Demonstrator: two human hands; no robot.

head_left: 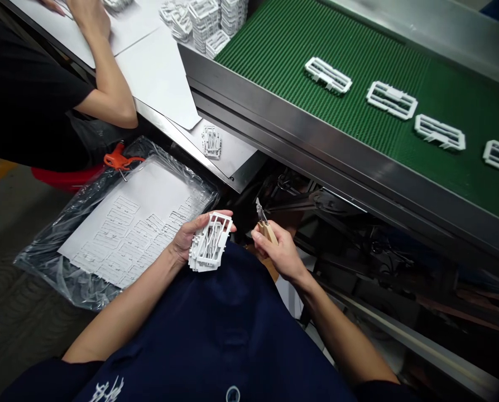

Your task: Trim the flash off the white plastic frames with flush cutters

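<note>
Right hand [277,251] with pliers [261,215] below conveyor edge [300,151]

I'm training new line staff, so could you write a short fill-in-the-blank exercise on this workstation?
1. The hand holding the white plastic frame is the person's ____ one.
2. The right hand holds small cutters with handles made of ____.
3. The conveyor belt in front of the person is ____ in colour.

Missing words: left; wood; green.
</note>
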